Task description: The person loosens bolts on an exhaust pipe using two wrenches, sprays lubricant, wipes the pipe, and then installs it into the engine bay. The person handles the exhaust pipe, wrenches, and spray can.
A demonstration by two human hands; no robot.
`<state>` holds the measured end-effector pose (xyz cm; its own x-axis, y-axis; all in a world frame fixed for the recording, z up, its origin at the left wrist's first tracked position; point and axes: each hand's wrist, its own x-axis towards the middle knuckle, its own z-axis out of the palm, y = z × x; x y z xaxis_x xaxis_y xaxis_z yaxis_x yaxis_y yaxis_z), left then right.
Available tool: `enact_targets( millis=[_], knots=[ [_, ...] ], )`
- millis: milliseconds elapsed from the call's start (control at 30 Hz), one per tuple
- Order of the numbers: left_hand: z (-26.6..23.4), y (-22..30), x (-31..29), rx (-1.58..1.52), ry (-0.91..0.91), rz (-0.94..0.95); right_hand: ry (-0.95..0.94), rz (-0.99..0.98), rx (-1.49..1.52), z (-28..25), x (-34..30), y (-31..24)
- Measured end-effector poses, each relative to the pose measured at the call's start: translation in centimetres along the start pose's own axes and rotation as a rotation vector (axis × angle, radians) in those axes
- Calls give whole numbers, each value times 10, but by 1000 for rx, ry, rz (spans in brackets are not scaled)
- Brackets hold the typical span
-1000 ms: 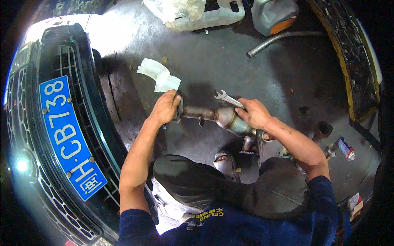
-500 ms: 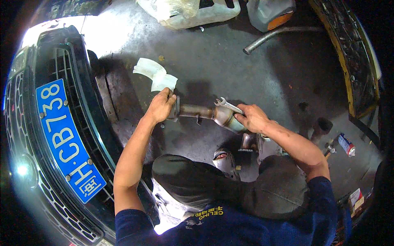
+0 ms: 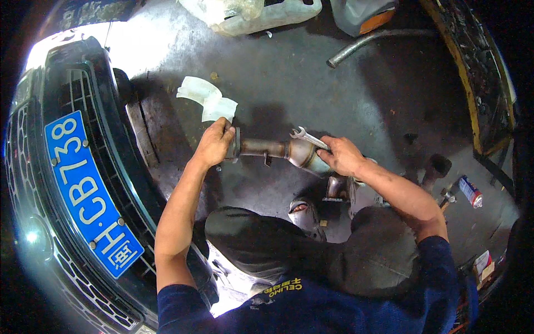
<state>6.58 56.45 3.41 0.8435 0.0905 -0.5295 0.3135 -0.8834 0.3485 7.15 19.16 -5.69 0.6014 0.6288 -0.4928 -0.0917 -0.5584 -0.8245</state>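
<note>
A metal exhaust section with a catalytic converter (image 3: pixel 303 153) lies across in front of me, its straight pipe and flange pointing left. My left hand (image 3: pixel 216 143) is closed round the flange at that end. A white curved strip (image 3: pixel 207 98) reaches just past its fingertips; whether the fingers touch it I cannot tell. In my right hand (image 3: pixel 344 157) is an open-end wrench (image 3: pixel 309 137), its jaw pointing left above the converter. That hand also rests on the converter's right part, hiding some of it. A short flanged outlet (image 3: pixel 335 188) bends toward me below.
To my left stands a car front with a grille and blue plate (image 3: pixel 93 192). At the far side lie a whitish plastic container (image 3: pixel 272 22), a grey jug (image 3: pixel 356 14) and a bent pipe (image 3: pixel 361 47). A spray can (image 3: pixel 470 192) and a hammer-like tool (image 3: pixel 446 199) lie at right.
The whole view has shifted slightly, so the surroundings sit a little higher and farther left. Both hands keep their holds on the exhaust section and the wrench.
</note>
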Motion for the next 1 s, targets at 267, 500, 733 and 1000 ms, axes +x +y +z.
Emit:
enact_targets(
  millis=[267,500,733,1000],
  knots=[
    [9,0,8,-72,-54,-318,-7,24,-30,2,2,3],
    [7,7,10,-22,-9,-210,-8,46,-50,1,1,2],
    [2,12,3,-33,43,-178,-21,54,-58,2,2,2],
    [1,13,9,-69,2,-339,-32,63,-54,1,5,2]
  ],
)
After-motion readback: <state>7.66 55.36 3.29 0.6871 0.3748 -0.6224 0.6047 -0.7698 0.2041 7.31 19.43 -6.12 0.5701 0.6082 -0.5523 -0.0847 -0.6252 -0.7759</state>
